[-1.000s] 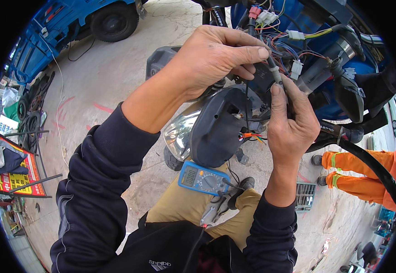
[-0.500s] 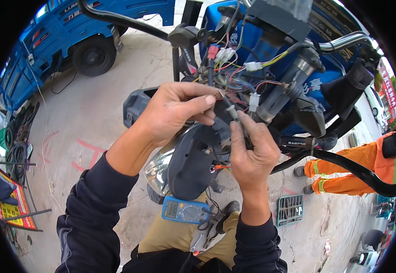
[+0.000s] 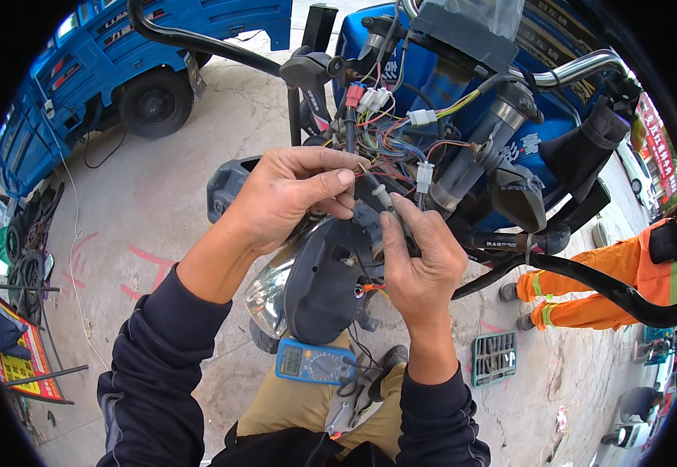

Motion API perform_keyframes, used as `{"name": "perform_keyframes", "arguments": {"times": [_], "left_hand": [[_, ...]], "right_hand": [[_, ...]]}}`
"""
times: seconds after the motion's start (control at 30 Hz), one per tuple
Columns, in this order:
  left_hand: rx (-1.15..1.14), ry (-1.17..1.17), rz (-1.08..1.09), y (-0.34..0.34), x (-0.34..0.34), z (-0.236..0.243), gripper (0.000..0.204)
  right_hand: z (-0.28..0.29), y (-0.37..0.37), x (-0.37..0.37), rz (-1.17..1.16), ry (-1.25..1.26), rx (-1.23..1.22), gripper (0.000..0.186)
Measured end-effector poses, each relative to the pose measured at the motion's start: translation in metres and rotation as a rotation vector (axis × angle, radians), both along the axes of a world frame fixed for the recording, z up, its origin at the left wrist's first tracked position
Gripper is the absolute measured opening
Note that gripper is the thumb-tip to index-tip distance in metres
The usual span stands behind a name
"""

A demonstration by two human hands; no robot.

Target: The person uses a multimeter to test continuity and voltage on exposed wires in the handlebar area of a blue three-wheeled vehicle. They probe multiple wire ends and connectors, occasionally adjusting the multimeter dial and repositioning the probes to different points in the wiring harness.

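In my right hand [image 3: 426,261] is a slim multimeter probe [image 3: 382,194] with a grey collar, gripped between thumb and fingers. It points up and left toward my left fingertips. My left hand [image 3: 292,191] pinches a thin wire [image 3: 364,166] beside the probe's tip; whether the two touch is too small to tell. Just beyond both hands spreads a tangle of coloured wires [image 3: 401,140] with white connectors [image 3: 422,117] and a red connector [image 3: 355,94]. Below the hands hangs a black headlight housing [image 3: 327,284] with a chrome rim. A blue multimeter [image 3: 315,363] rests by my lap, its leads trailing off it.
The vehicle's handlebar [image 3: 206,43] arches across the far left, and a black bar [image 3: 603,292] curves at right. A spanner [image 3: 342,416] lies near my legs. A compartmented tray [image 3: 494,358] sits on the ground. A person in orange workwear [image 3: 595,280] stands at right; a blue truck [image 3: 152,54] is parked at left.
The view has shifted slightly, so most things sit a little further left. Both hands keep their grips, and the probe stays by the left fingertips.
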State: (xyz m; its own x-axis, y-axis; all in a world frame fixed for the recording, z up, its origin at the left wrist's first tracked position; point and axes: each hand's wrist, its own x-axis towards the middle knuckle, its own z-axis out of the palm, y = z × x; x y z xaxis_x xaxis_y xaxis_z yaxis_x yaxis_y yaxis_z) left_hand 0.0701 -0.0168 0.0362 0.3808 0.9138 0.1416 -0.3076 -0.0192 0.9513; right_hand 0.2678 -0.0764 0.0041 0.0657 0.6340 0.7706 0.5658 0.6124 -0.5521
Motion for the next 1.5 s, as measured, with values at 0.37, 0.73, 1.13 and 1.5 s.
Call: {"name": "perform_keyframes", "arguments": {"times": [0.37,0.73,1.13,1.5], "left_hand": [[0.03,-0.013,-0.054,0.004,-0.007,-0.003,0.027],[0.107,0.021,-0.083,0.006,-0.017,-0.009,0.027],[0.174,0.002,-0.111,0.005,-0.01,-0.009,0.026],[0.177,0.09,-0.026,0.003,-0.004,-0.006,0.025]], "right_hand": [[0.002,0.001,0.002,0.003,-0.008,0.0,0.026],[0.001,0.005,0.016,-0.022,0.062,0.083,0.023],[-0.002,0.003,0.014,0.042,0.045,0.061,0.02],[-0.007,0.003,0.01,0.042,0.061,0.059,0.02]]}}
